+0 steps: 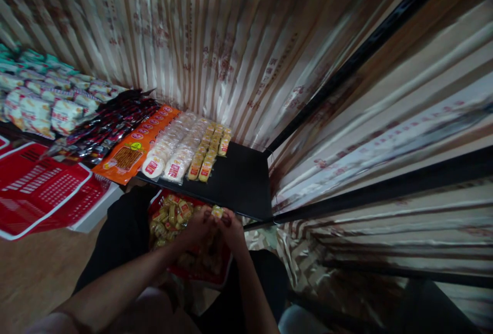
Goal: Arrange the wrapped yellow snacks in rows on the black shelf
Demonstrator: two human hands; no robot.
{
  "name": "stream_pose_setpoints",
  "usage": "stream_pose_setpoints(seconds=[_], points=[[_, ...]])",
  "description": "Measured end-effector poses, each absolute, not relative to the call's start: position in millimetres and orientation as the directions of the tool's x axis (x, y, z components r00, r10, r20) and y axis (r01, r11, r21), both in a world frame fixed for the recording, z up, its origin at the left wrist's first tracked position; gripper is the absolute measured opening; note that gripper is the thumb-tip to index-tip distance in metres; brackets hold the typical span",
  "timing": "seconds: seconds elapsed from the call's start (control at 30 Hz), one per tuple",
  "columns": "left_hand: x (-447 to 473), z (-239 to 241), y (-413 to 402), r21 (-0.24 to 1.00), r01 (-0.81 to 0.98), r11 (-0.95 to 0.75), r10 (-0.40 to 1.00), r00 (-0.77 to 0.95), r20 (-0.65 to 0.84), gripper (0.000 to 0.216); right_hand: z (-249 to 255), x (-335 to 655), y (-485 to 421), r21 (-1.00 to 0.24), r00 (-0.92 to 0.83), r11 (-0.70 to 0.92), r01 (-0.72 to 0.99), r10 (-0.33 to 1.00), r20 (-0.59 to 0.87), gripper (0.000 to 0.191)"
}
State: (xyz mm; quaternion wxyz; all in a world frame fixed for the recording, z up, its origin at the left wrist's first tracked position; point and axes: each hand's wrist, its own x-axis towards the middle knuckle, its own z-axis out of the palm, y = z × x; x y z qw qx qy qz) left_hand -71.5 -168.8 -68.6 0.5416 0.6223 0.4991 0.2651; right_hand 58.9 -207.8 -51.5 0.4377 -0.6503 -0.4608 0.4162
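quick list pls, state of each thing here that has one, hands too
left hand: fingers closed on a small yellow packet
right hand: fingers closed on the same packet
small yellow packet: held between both hands; sealed or not, too small to tell
lap basket: open-topped, holding many yellow packets
white round packets: lined up in rows
orange bag: lying flat
striped sheeting: hanging in folds

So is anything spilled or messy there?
Nothing looks spilled. The striped sheeting looks crumpled low on the right, though it hangs straighter above. Yellow packets lie jumbled in their red basket, unlike the neat rows on the black shelf.
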Motion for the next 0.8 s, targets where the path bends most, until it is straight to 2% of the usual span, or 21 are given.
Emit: stream_pose_setpoints(seconds=[0.07,0.23,0.47,0.6,0.8], points=[[-69,-56,-164,0.938,0.333,0.094,0.917,0.338,-0.211,0.014,-48,60,-206,-0.964,0.233,-0.174,0.200,0.964,-0.125,0.030],[-61,-31,-151,0.946,0.322,0.041,0.946,0.292,-0.140,0.014,-38,62,-198,-0.954,0.263,-0.180,0.241,0.958,-0.115,0.029],[-50,-16,-132,0.941,0.338,-0.033,0.965,0.256,-0.058,0.016,-28,70,-165,-0.982,0.311,-0.141,0.126,0.946,-0.095,0.032],[-42,-9,-120,0.927,0.362,-0.099,0.976,0.219,0.018,0.025,-23,78,-140,-0.989,0.307,-0.105,0.108,0.949,-0.067,0.033],[-23,-14,-104,0.881,0.461,-0.104,0.987,0.154,0.036,0.046,-33,86,-100,-0.982,0.376,-0.117,0.148,0.925,-0.053,0.031]])
